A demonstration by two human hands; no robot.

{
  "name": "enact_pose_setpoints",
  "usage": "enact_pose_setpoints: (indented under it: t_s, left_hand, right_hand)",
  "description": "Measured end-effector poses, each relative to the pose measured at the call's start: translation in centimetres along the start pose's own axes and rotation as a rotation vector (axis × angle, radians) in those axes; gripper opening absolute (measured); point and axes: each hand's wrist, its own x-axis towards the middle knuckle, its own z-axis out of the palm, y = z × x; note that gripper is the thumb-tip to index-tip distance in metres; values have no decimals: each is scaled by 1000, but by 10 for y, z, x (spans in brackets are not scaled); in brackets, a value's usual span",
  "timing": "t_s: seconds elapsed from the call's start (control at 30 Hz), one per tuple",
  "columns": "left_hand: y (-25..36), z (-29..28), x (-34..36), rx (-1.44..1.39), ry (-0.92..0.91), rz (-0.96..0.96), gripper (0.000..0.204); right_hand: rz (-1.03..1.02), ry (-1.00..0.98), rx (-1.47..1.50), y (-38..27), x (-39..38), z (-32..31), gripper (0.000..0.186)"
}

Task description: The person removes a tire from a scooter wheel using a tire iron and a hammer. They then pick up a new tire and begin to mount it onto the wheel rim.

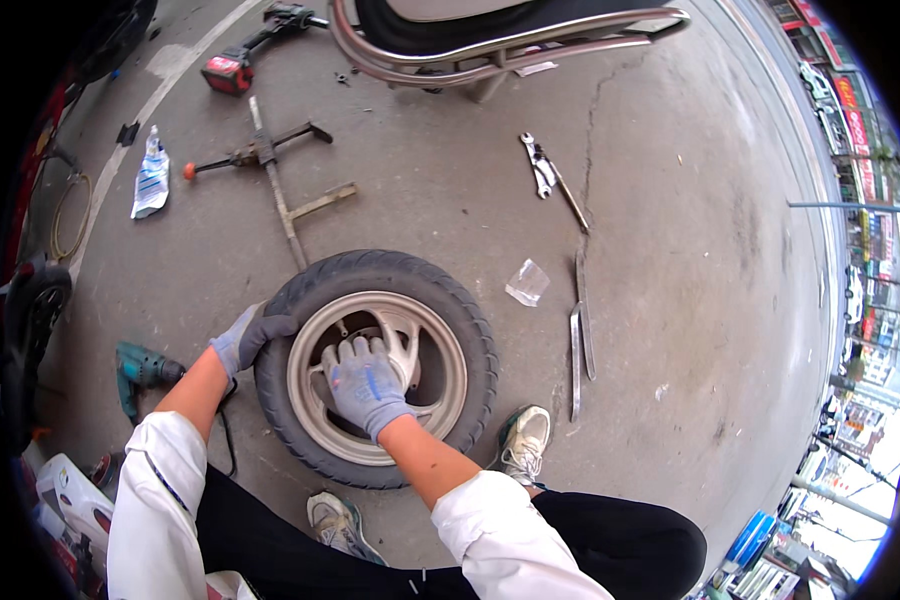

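A small vehicle wheel lies flat on the ground between my feet, its black tyre (475,330) around a pale metal rim (457,345) with curved spokes. My left hand (250,338), in a grey glove, grips the tyre's left side, with the thumb across the tread and the other fingers partly hidden. Over the middle of the wheel, my gloved right hand (363,383) has its fingers bent down around the hub and spokes; their tips and most of the hub are hidden. A valve stem shows inside the rim, just above the right hand.
A T-shaped metal stand tool (260,150) reaches the tyre's far edge. Left are a teal drill (142,375) with a cord and a white pouch (152,180). Right lie wrenches (540,165) and flat levers (576,360). A red-battery power tool (232,72) and a seat (420,30) are at the far side.
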Motion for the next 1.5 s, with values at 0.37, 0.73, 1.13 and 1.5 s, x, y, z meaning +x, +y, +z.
enact_pose_setpoints:
  t_s: [0.37,0.73,1.13,1.5]
  left_hand:
    - [8,-18,26,234,31,32,60]
    - [-36,-13,-19,356,392,42,72]
    - [-55,11,-47,-205,313,86,58]
    - [-74,6,-40,-170,442,228,51]
  right_hand:
    - [1395,-30,104,317,-193,-20,52]
    - [1004,50,655,379,-223,-166,9]
    - [1035,-688,450,209,-163,-250,34]
    - [1083,-630,911,101,-100,-249,36]
